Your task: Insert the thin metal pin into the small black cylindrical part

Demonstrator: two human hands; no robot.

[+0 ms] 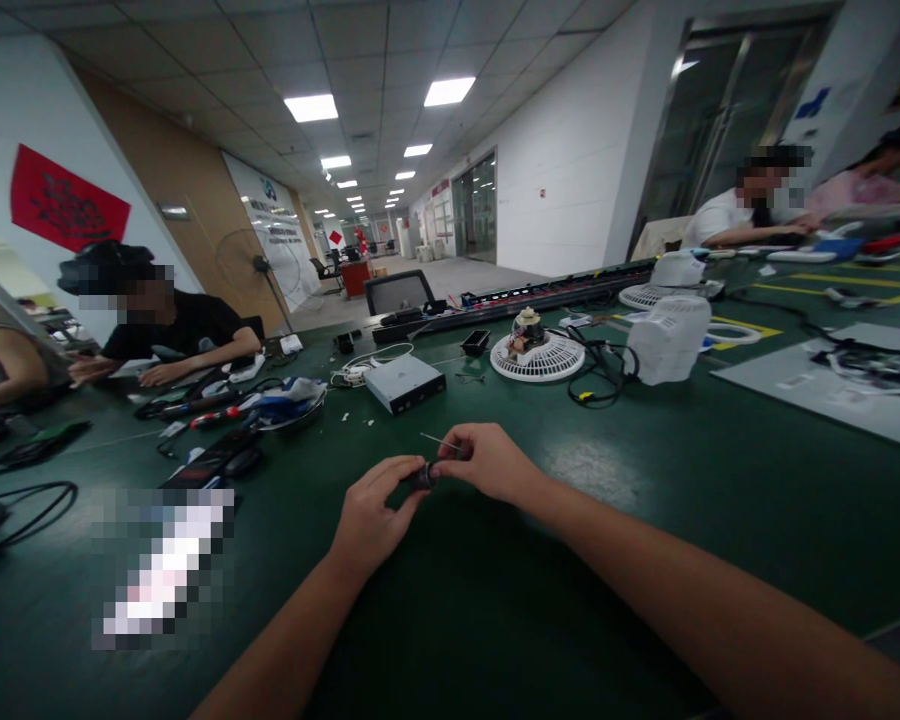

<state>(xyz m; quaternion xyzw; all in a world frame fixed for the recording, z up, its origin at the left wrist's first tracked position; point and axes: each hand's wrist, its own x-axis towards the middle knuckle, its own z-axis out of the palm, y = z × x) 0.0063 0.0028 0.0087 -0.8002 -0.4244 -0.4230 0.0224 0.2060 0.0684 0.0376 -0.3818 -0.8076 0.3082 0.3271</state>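
Over the green table, my two hands meet in front of me. My left hand is closed, with thumb and fingers pinching a small dark cylindrical part. On its right side, my right hand touches the same part with its fingertips. A thin metal rod sticks out leftward from the right hand's curled fingers; its other end is hidden, so its kind does not show. Just beyond the hands lies a silver optical disc drive. Farther right sits a round white slatted cover with a motor on it.
A white plastic housing and black cable lie at the right. Tools and cables surround a blue-and-white bundle at the left. A pixelated bright object lies near my left arm. Other people sit at both sides.
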